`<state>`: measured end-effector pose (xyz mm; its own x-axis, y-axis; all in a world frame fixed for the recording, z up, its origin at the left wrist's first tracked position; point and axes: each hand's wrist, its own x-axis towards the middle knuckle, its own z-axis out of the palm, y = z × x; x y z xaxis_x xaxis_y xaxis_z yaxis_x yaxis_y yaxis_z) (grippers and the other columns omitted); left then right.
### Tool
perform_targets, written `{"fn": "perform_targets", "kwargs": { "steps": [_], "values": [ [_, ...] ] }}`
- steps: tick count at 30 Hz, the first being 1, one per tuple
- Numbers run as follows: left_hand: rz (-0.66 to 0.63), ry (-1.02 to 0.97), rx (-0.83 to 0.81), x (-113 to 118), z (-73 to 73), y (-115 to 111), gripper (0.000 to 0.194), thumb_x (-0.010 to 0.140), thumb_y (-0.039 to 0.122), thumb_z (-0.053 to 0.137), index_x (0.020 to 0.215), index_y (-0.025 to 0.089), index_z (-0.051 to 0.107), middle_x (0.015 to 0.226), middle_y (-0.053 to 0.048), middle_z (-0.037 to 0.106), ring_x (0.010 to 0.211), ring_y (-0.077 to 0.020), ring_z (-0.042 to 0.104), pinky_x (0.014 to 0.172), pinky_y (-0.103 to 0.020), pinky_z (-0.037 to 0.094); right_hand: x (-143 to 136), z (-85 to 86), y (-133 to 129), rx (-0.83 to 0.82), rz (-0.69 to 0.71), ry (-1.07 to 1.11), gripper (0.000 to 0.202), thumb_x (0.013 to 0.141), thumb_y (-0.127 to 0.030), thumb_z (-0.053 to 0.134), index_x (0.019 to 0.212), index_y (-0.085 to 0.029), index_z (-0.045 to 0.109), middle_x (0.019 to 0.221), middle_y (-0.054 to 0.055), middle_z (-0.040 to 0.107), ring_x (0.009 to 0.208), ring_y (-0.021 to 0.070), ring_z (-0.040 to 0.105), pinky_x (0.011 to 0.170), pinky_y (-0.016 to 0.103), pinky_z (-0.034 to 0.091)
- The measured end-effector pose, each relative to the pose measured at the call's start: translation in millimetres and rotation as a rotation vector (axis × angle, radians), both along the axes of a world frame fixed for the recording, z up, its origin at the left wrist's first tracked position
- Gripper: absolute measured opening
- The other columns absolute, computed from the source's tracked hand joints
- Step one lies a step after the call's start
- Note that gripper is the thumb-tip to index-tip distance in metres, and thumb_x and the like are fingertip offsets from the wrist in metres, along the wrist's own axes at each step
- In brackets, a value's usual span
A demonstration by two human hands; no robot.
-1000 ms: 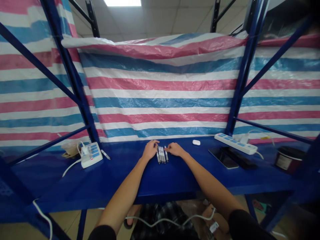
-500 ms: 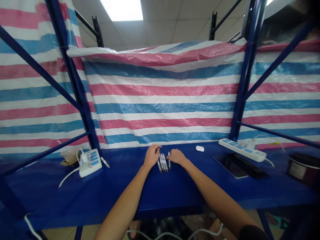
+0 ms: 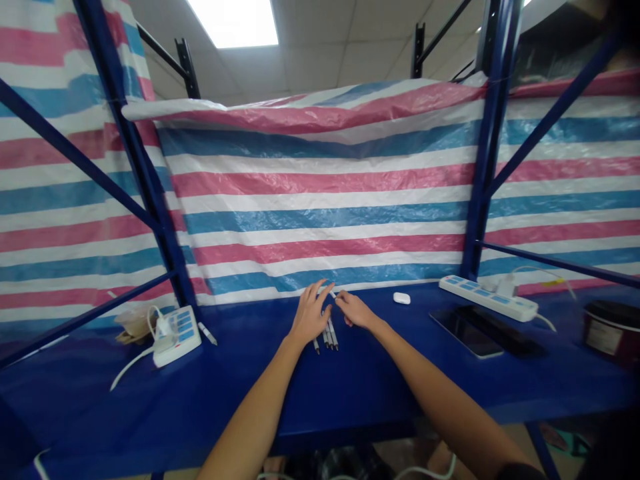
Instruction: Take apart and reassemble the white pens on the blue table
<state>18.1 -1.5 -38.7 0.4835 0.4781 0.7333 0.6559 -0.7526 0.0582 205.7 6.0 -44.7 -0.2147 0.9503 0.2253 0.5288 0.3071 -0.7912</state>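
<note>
Several white-and-grey pens [image 3: 329, 337] lie side by side on the blue table, tips toward me. My left hand [image 3: 310, 313] hovers over or rests on their far ends with its fingers spread, hiding part of them. Just to the right, my right hand [image 3: 354, 310] is closed in a pinch on a pen [image 3: 333, 294], whose white end shows between the two hands. A separate pen [image 3: 207, 333] lies farther left on the table.
A power strip [image 3: 187, 335] with a plug stands at the left, another power strip [image 3: 487, 298] at the back right. A white case [image 3: 401, 298], a phone [image 3: 463, 333] and a dark round container [image 3: 611, 335] are on the right. Striped sheeting [image 3: 325, 217] hangs behind.
My left hand has spread its fingers and moved over the pens. My right hand has lifted a pen from beside the row, and that pen now points toward my left hand. The view has shifted slightly.
</note>
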Motion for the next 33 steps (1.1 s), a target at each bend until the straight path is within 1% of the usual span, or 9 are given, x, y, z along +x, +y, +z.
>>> {"fn": "perform_targets", "kwargs": {
  "steps": [1,3,6,10,16,19,25,29,33],
  "values": [
    [-0.008,0.038,0.01,1.3,1.4,-1.4,0.058,0.096,0.021,0.055,0.152,0.029,0.044,0.158,-0.009,0.039,0.143,-0.0292,0.035,0.117,-0.049,0.032,-0.4,0.2,0.1,0.013,0.054,0.024,0.027,0.103,-0.035,0.041,0.115,-0.016,0.057,0.057,-0.003,0.06,0.042,0.0125,0.056,0.047,0.02,0.042],
    [-0.022,0.091,0.009,2.4,3.3,-2.2,0.055,0.098,0.022,0.053,0.152,0.028,0.045,0.155,-0.01,0.045,0.144,-0.0288,0.034,0.118,-0.05,0.029,-0.2,1.0,0.6,0.051,0.137,0.077,0.031,0.103,-0.041,0.044,0.118,-0.017,0.058,0.054,-0.005,0.057,0.041,0.0126,0.055,0.046,0.02,0.042],
    [-0.004,0.122,-0.036,0.4,4.0,0.5,0.044,0.102,0.025,0.05,0.146,0.028,0.052,0.133,-0.01,0.064,0.131,-0.0262,0.047,0.115,-0.049,0.029,2.1,2.2,3.1,0.05,0.191,0.172,0.036,0.099,-0.05,0.051,0.103,-0.016,0.064,0.056,-0.003,0.057,0.042,0.0112,0.052,0.045,0.02,0.043],
    [0.062,0.101,-0.054,-5.1,4.7,4.5,0.027,0.102,0.033,0.053,0.122,0.027,0.069,0.114,-0.009,0.072,0.117,-0.0253,0.054,0.111,-0.049,0.031,6.8,2.9,7.1,-0.05,0.184,0.323,0.046,0.095,-0.059,0.053,0.089,-0.014,0.064,0.068,0.001,0.064,0.041,0.0086,0.048,0.039,0.021,0.041],
    [-0.005,0.049,-0.073,-5.0,8.0,2.6,0.02,0.099,0.032,0.058,0.111,0.025,0.073,0.106,-0.007,0.073,0.104,-0.0222,0.063,0.104,-0.042,0.037,15.3,1.7,7.1,-0.203,0.227,0.384,0.056,0.089,-0.067,0.06,0.079,-0.012,0.065,0.052,-0.007,0.041,0.04,0.0063,0.036,0.038,0.02,0.037],
    [-0.046,0.076,-0.114,-3.7,7.9,2.2,0.022,0.1,0.031,0.056,0.112,0.024,0.073,0.105,-0.007,0.073,0.102,-0.0216,0.065,0.095,-0.036,0.043,19.2,-0.1,7.8,-0.252,0.221,0.365,0.057,0.091,-0.065,0.059,0.083,-0.01,0.069,0.05,-0.008,0.038,0.039,0.0052,0.032,0.037,0.018,0.032],
    [-0.038,0.094,-0.185,-3.6,4.9,4.5,0.03,0.102,0.039,0.051,0.112,0.024,0.075,0.101,-0.006,0.074,0.096,-0.0211,0.066,0.089,-0.033,0.045,21.5,0.9,9.9,-0.291,0.123,0.332,0.05,0.092,-0.058,0.062,0.07,-0.012,0.063,0.045,-0.007,0.039,0.037,0.0052,0.032,0.035,0.018,0.027],
    [-0.017,0.044,-0.261,-4.2,3.7,6.4,0.032,0.103,0.04,0.049,0.109,0.027,0.077,0.096,-0.005,0.075,0.086,-0.0195,0.067,0.081,-0.029,0.047,20.2,4.7,7.9,-0.145,0.107,0.259,0.041,0.094,-0.047,0.061,0.07,-0.013,0.063,0.044,-0.006,0.041,0.038,0.0066,0.038,0.039,0.019,0.031],
    [-0.015,-0.047,-0.295,-6.1,4.4,6.7,0.031,0.102,0.041,0.052,0.108,0.025,0.078,0.095,-0.004,0.076,0.086,-0.0193,0.069,0.08,-0.028,0.049,20.3,5.1,8.3,0.005,0.124,0.265,0.023,0.086,-0.037,0.071,0.087,-0.014,0.066,0.056,-0.004,0.056,0.043,0.0083,0.049,0.041,0.019,0.036]
  ]
}}
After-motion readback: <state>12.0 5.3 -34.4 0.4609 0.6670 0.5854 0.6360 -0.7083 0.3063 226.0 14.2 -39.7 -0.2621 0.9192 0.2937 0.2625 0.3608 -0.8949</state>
